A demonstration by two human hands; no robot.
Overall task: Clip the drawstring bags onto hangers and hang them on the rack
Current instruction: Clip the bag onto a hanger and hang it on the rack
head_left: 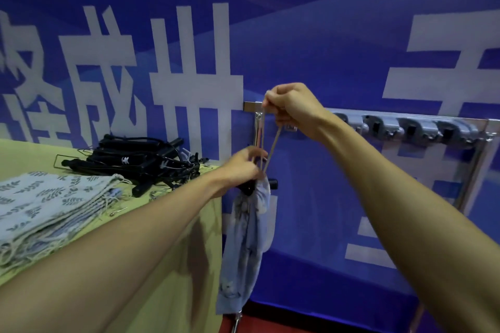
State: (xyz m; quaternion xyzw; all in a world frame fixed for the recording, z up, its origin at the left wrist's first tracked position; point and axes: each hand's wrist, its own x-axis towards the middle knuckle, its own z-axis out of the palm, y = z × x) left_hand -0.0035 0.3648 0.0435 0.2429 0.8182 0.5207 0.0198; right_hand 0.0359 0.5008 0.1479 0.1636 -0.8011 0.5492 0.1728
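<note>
A pale blue leaf-print drawstring bag [244,240] hangs down past the table's right edge, clipped to a black hanger [272,184]. My left hand [243,169] grips the hanger and the bag's top. Higher up, my right hand [290,107] pinches the bag's beige drawstrings [272,147] and holds them taut just in front of the metal rack [405,116]. A stack of several more leaf-print bags [51,205] lies on the table at the left, with a heap of black clip hangers [140,161] behind it.
The table carries a yellow-green cloth [173,265]. The rack's rail runs right along the blue banner wall [324,48] with a row of grey hook blocks [416,130] and a chrome upright [470,170]. A red floor strip shows below.
</note>
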